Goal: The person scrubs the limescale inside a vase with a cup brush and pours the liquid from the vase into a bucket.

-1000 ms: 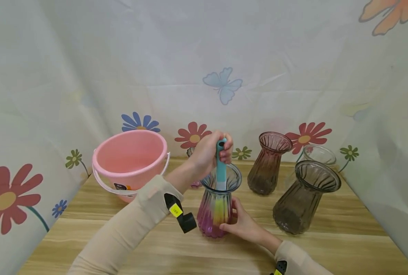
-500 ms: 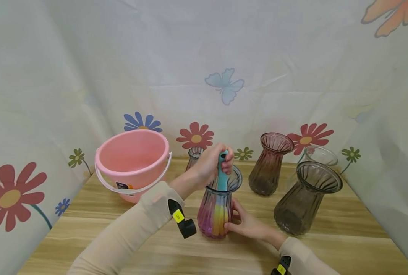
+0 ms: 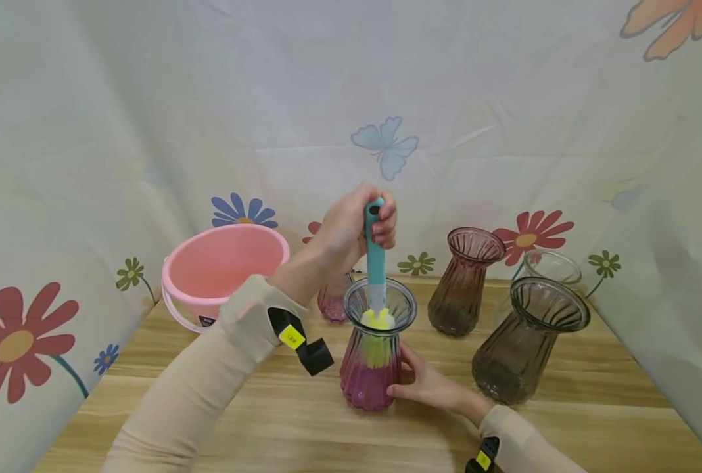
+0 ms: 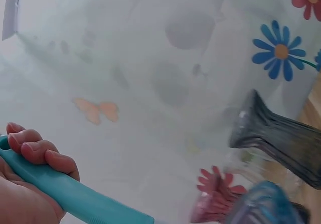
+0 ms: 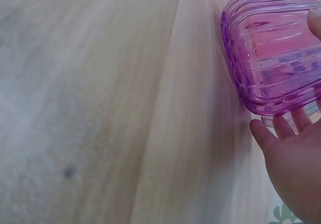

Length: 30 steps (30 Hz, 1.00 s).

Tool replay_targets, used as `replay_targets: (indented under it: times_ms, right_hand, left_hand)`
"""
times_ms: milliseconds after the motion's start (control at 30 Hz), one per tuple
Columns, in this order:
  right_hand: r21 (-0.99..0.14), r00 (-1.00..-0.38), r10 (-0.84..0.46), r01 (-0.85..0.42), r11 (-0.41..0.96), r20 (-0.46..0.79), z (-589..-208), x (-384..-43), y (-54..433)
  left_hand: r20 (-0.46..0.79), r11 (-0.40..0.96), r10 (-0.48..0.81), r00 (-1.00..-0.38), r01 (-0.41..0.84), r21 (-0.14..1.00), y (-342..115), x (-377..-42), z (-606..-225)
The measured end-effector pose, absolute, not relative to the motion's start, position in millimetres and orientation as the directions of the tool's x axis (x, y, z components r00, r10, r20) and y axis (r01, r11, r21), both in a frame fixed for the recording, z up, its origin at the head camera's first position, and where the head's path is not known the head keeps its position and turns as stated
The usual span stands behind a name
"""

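A bottle brush [image 3: 376, 256] with a teal handle and a yellow-green head stands nearly upright in the mouth of a ribbed glass vase [image 3: 367, 387], bluish above and purple below. My left hand [image 3: 348, 230] grips the top of its handle, high over the rim. The brush head sits in the vase's neck and upper body, seen partly through the glass. Low on the vase's right side, my right hand [image 3: 430, 387] holds it with the thumb in front and the fingers around the back. In the right wrist view, its fingers touch the purple glass [image 5: 276, 83].
A pink bucket [image 3: 179, 299] with a white handle stands at the back left, partly behind my left arm. A pinkish vase [image 3: 332, 305] is half hidden behind my left hand. To the right stand a red-brown vase [image 3: 460, 289], a grey vase [image 3: 507, 358] and a clear one [image 3: 555, 263].
My left hand first pushed the bottle brush down into the vase, then drew it well up, so its head now shows at the rim. My right hand and the vase stay nearly in place.
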State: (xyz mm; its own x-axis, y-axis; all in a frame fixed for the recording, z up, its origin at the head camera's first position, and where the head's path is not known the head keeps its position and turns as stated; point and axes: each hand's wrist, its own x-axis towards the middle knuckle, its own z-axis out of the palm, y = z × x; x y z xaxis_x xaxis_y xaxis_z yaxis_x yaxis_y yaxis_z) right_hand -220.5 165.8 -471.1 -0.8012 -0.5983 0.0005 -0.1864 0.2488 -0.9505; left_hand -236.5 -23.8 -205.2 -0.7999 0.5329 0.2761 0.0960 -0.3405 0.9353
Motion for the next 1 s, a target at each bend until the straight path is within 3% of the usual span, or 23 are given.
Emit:
replay_targets:
  times_ms: [267, 667, 1000]
  right_hand:
    - [-0.968, -0.809, -0.588, -0.146, 0.205, -0.003, -471, -216, 161]
    - [-0.967, -0.844, -0.535, -0.174, 0.184, 0.05, -474, -218, 160]
    - [-0.966, -0.858, -0.506, -0.193, 0.172, 0.081, -476, -217, 158]
  left_hand:
    - [0.324, -0.378, 0.533, -0.781, 0.122, 0.918, -29, -233, -187]
    - [0.211, -0.307, 0.566, -0.797, 0.033, 0.951, -14, -241, -256]
    - [0.146, -0.228, 0.66, -0.737, -0.012, 0.974, -10, -244, -284]
